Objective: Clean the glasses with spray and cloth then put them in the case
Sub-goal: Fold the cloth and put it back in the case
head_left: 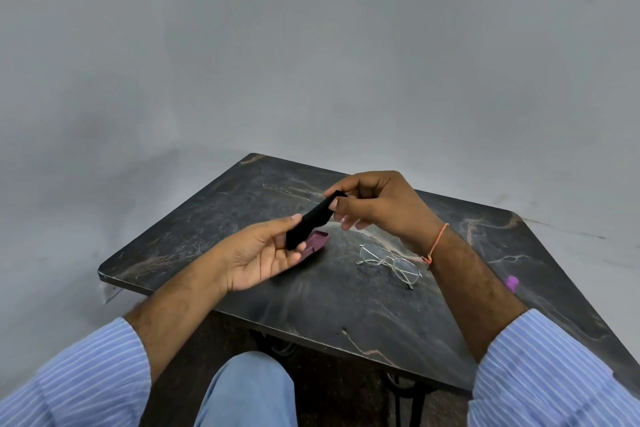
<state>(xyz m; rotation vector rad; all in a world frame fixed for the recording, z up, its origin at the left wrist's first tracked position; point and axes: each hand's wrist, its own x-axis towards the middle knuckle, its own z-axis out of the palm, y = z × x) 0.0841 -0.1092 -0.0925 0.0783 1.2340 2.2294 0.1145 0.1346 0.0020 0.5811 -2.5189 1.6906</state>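
Observation:
A folded black cloth [313, 220] is stretched between my two hands above the table. My left hand [266, 251] pinches its lower end, palm turned up. My right hand [375, 201] grips its upper end with thumb and fingers. Thin metal-framed glasses [389, 262] lie on the dark marble tabletop [346, 305], arms unfolded, just under my right wrist. A purple case [317, 243] lies on the table behind my left hand, partly hidden by it. At the right, beside my right forearm, a small purple object [512, 282] peeks out; it may be the spray, mostly hidden.
The table is small, with its near edge [311, 340] above my knee [249, 385] and black metal legs below. A grey wall and floor surround it. Striped blue sleeves cover both forearms near the bottom corners.

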